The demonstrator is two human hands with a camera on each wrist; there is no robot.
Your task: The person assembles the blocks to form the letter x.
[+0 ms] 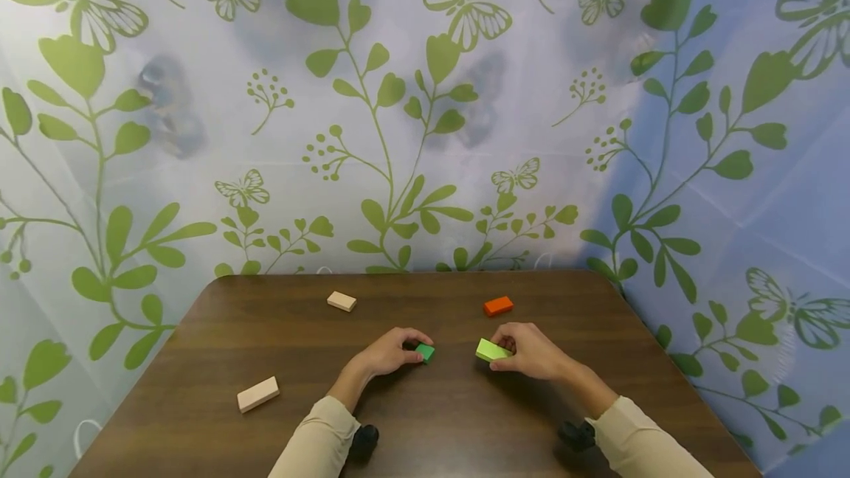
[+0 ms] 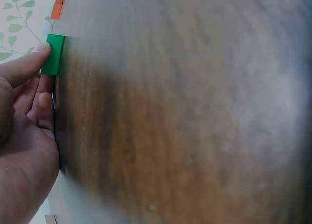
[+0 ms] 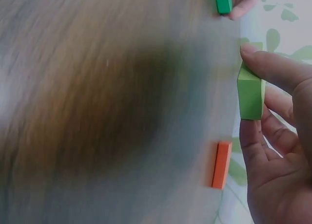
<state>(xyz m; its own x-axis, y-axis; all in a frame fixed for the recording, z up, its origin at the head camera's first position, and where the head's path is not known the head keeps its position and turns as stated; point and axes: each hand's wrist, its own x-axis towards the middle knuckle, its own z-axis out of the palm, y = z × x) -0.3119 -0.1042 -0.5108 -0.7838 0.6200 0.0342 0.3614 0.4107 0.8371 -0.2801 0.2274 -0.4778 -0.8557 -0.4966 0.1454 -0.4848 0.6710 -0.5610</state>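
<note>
My left hand (image 1: 389,351) pinches a dark green block (image 1: 425,352) between thumb and fingers near the middle of the table. In the left wrist view the thumb lies on the face of this green block (image 2: 53,54). To the right, my right hand (image 1: 531,350) grips a light green block (image 1: 493,350) by its right end. The right wrist view shows the light green block (image 3: 250,95) held between thumb and fingertips, tilted. A gap separates the two blocks. Behind the right hand an orange block (image 1: 498,306) lies on the table.
A pale wooden block (image 1: 341,302) lies toward the table's back edge, left of centre. Another pale block (image 1: 258,395) is at the left. The brown wooden table (image 1: 438,419) meets a curtain (image 1: 398,109) printed with green leaves and butterflies.
</note>
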